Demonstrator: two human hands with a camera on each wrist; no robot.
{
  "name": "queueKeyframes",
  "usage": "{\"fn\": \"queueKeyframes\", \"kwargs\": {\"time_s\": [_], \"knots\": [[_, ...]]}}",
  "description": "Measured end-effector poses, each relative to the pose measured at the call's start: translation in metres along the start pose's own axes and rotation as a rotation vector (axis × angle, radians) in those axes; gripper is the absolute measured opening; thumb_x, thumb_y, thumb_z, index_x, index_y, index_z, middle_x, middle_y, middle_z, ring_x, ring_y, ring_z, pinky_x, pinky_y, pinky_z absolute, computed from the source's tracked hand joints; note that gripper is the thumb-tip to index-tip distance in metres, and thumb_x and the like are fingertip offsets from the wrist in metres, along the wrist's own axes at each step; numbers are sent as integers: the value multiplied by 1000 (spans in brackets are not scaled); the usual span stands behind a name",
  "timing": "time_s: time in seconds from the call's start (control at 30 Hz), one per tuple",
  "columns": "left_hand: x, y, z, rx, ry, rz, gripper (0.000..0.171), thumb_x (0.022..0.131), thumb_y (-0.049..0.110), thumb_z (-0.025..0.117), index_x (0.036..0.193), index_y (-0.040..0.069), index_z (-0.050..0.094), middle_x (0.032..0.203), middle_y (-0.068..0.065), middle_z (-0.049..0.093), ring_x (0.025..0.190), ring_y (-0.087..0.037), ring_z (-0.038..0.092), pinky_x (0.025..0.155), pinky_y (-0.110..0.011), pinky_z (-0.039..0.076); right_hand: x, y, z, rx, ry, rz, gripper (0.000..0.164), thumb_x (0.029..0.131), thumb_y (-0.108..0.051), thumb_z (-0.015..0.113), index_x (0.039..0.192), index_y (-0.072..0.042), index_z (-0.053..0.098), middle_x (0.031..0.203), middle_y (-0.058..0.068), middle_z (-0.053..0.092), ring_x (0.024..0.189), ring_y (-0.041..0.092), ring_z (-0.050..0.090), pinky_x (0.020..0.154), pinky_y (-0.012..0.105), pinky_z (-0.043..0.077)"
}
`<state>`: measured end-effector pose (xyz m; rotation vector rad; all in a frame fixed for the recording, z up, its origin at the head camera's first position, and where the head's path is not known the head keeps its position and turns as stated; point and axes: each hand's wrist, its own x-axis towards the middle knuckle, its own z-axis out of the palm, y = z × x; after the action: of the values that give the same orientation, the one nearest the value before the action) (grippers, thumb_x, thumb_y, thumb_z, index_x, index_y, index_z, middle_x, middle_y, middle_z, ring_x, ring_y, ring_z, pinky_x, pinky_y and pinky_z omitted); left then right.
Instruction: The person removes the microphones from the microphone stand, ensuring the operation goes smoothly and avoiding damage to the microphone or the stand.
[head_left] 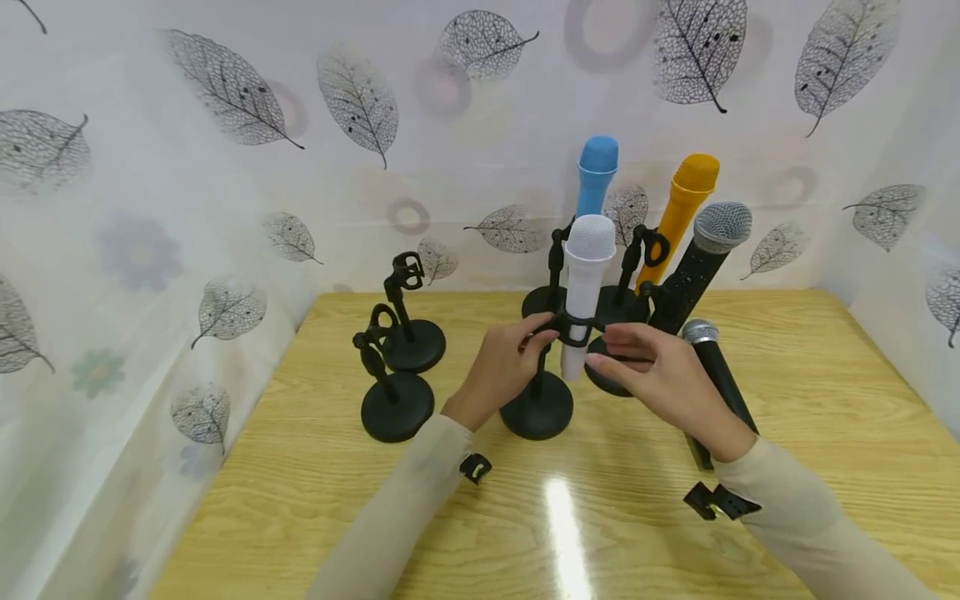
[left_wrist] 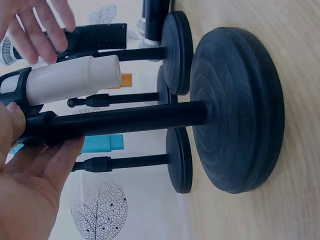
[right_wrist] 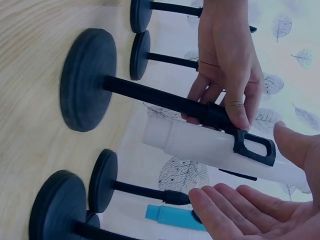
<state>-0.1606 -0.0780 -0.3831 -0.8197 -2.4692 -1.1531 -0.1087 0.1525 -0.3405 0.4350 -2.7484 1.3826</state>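
A white microphone sits in the clip of a black desk stand, leaning slightly, with its mesh head up. My left hand pinches the stand just below the clip; the left wrist view shows fingers and thumb around the top of its pole. Beside the microphone's lower body hovers my right hand, fingers loosely extended. In the right wrist view a gap shows between that hand and the white body. The stand's round base rests on the table.
Behind stand a blue microphone, an orange one and a large black one, on stands. Another black microphone lies at right. Two stands with unfilled clips are at left on the wooden table.
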Motion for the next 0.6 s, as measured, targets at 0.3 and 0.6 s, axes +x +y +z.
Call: {"fn": "queueKeyframes", "kwargs": {"time_s": [0.3,0.6], "knots": [[-15,7,-6,-23,-13,29,29,104,16,60,129,3,68,94,-6,73,68,-10,59,64,-23,48,9,-17,5,24,52,-55,62,94,-42,73,141,-4,56,131,17,64,114,35,66,88,49,55],[-25,13,-9,-23,-1,60,29,102,16,63,127,3,69,88,-3,72,66,-9,56,64,-22,48,15,-36,7,23,109,-147,47,92,-36,77,126,-6,66,112,12,72,101,25,71,83,42,58]]}}
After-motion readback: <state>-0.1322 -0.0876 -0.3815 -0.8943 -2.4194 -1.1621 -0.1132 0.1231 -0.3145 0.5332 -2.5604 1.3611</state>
